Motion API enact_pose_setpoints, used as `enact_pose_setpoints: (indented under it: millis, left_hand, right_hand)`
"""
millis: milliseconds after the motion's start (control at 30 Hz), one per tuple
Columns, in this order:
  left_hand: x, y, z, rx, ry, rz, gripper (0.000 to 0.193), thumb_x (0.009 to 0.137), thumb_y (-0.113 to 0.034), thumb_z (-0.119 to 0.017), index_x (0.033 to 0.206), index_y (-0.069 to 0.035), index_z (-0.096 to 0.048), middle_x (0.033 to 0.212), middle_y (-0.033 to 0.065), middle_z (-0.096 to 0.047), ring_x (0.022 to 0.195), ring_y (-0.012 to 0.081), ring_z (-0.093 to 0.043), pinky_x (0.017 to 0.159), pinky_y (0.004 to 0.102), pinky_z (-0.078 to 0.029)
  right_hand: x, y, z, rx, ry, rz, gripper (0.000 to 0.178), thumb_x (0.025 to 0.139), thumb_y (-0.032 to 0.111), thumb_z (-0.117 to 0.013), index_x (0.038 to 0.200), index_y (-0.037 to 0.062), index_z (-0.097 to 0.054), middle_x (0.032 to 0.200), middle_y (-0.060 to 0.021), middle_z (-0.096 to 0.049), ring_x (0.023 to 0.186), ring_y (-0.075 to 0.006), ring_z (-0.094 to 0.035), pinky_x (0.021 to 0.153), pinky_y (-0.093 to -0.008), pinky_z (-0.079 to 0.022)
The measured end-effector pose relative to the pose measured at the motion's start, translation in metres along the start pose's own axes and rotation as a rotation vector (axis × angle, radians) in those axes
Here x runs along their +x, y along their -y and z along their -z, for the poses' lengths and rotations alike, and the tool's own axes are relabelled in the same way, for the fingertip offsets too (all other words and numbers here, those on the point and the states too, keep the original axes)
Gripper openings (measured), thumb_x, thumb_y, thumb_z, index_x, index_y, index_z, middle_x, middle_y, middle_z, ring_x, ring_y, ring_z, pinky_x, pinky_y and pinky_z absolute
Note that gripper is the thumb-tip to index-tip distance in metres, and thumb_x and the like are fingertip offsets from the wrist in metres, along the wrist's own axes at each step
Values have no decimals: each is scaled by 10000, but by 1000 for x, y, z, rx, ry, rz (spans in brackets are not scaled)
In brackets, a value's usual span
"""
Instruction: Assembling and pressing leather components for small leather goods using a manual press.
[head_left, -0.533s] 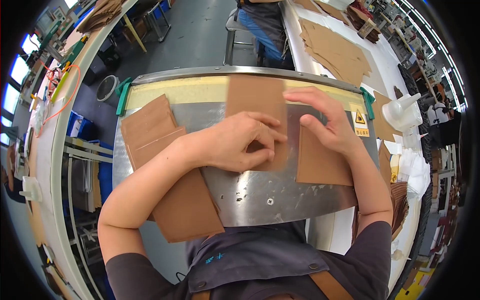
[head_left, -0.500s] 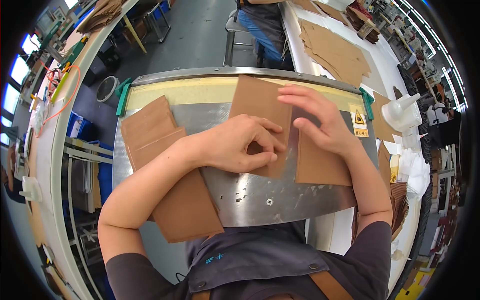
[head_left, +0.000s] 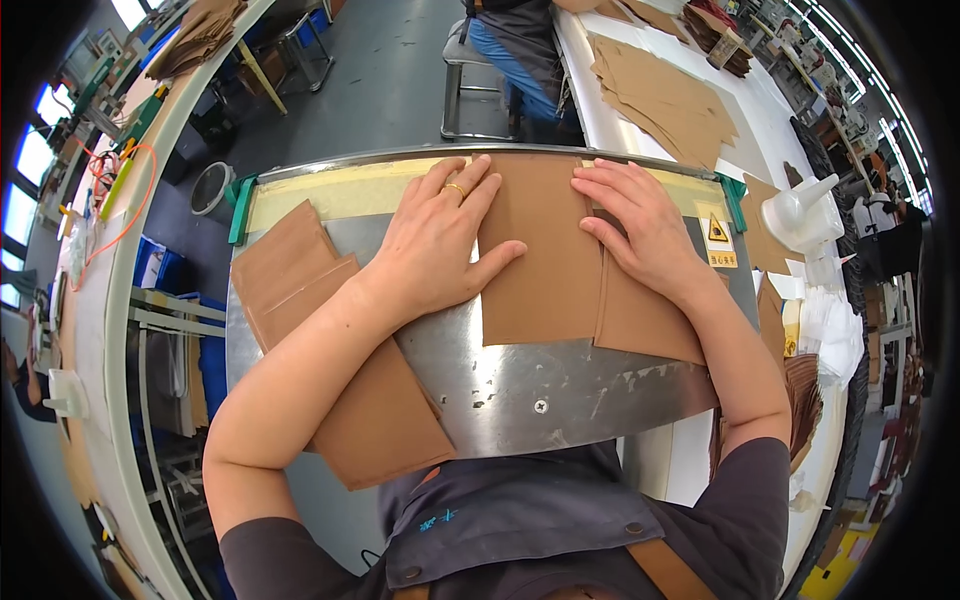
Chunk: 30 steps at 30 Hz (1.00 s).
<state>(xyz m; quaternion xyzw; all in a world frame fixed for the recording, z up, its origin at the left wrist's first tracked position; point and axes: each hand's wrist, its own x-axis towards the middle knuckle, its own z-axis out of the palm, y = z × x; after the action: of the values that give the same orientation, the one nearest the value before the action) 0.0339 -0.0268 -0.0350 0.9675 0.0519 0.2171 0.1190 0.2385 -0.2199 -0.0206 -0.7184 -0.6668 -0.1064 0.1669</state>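
A flat brown leather-like panel (head_left: 540, 255) lies on the metal work plate (head_left: 500, 415), its far end against the raised bar at the back. My left hand (head_left: 435, 235) rests along its left edge, fingers stretched, thumb over the surface. On its far right edge lie the outstretched fingertips of my right hand (head_left: 645, 225). Beneath my right wrist is another brown panel (head_left: 650, 320), partly covered by that hand. More brown panels (head_left: 385, 425) overlap at the left under my left forearm, and one sticks out over the plate's near edge.
Green clamps (head_left: 241, 210) stand at the plate's far corners, with a yellow warning label (head_left: 716, 238) at the right. A white bottle (head_left: 800, 215) and large brown sheets (head_left: 660, 100) lie on the right-hand table. Beyond the plate a co-worker (head_left: 520, 50) sits on a stool.
The panel between my hands now lies straight against the back bar instead of tilted. My left hand has moved away from me, its curled fingers spreading flat; my right hand has lowered onto the edge.
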Motion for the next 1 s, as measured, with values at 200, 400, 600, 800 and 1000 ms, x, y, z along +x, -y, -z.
enact_pose_setpoints:
  millis: [200, 400, 600, 800, 1000]
  left_hand:
    - [3, 2, 1, 49, -9, 8, 694, 879, -449, -713, 1358, 30, -563, 1461, 196, -511, 1351, 401, -441, 1141, 484, -335]
    - [5, 5, 5, 8, -8, 33, 716, 859, -465, -733, 1369, 5, -555, 1415, 178, -543, 1327, 383, -444, 1124, 486, -323]
    - [1, 6, 2, 73, -37, 4, 720, 856, -487, -722, 1358, 5, -568, 1424, 164, -537, 1326, 370, -440, 1110, 486, -294]
    - [2, 4, 4, 103, -5, 10, 694, 872, -482, -707, 1319, 37, -597, 1425, 154, -535, 1328, 377, -433, 1106, 492, -296]
    - [3, 2, 7, 114, -14, 4, 689, 868, -470, -718, 1317, 39, -597, 1378, 144, -528, 1315, 371, -418, 1093, 491, -318]
  right_hand:
    - [0, -1, -2, 54, -11, -23, 431, 931, 259, -682, 1291, 32, -615, 1389, -99, -587, 1365, -303, -481, 1138, -440, -381]
    - [0, 2, -4, 76, 9, -53, 445, 932, 255, -681, 1308, 31, -599, 1397, -106, -575, 1370, -310, -477, 1137, -436, -383]
    - [0, 2, -2, 118, 5, -57, 438, 928, 243, -691, 1297, 25, -603, 1396, -108, -570, 1368, -321, -474, 1136, -438, -386]
    - [1, 2, -3, 86, -14, -40, 450, 921, 254, -697, 1291, 13, -605, 1386, -118, -572, 1368, -334, -464, 1136, -439, -390]
    - [0, 4, -2, 55, -18, -38, 445, 925, 268, -691, 1279, 10, -613, 1371, -116, -581, 1349, -335, -473, 1121, -439, -403]
